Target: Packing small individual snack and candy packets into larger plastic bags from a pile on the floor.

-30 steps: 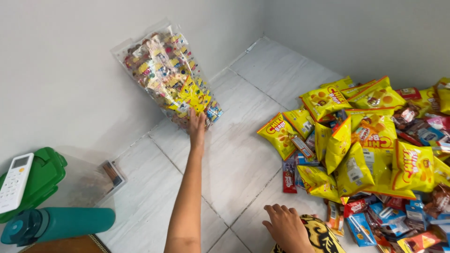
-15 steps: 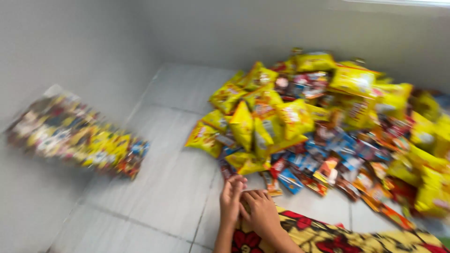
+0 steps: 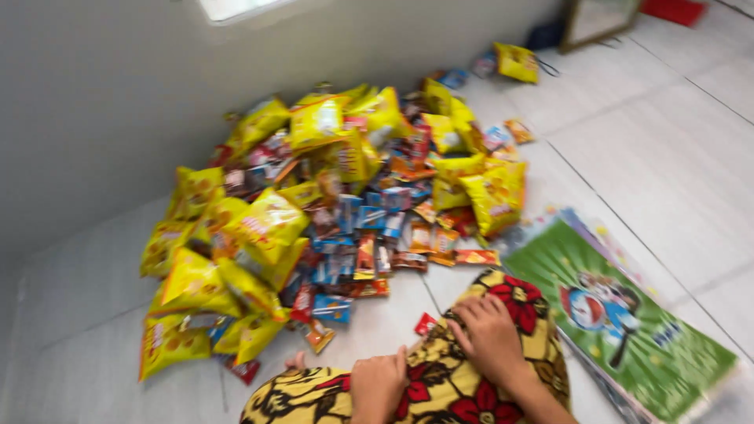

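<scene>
Snack packets [image 3: 330, 196] lie in a big heap on the floor, against the wall. Just in front of the heap, the left hand [image 3: 378, 385] and right hand [image 3: 491, 338] rest flat on yellow flowered cloth [image 3: 440, 392], fingers loose, holding nothing. A green picture sheet [image 3: 628, 314] lies right of the heap.

Left hand [image 3: 378, 385] and right hand [image 3: 491, 336] rest palm-down, empty, on yellow floral fabric [image 3: 440, 385] covering the knees. Ahead of both hands: a heap of yellow snack bags [image 3: 259, 228] and small packets on the tiled floor [image 3: 675, 149]. Right of the right hand: a green cartoon-printed sheet [image 3: 628, 322].
</scene>
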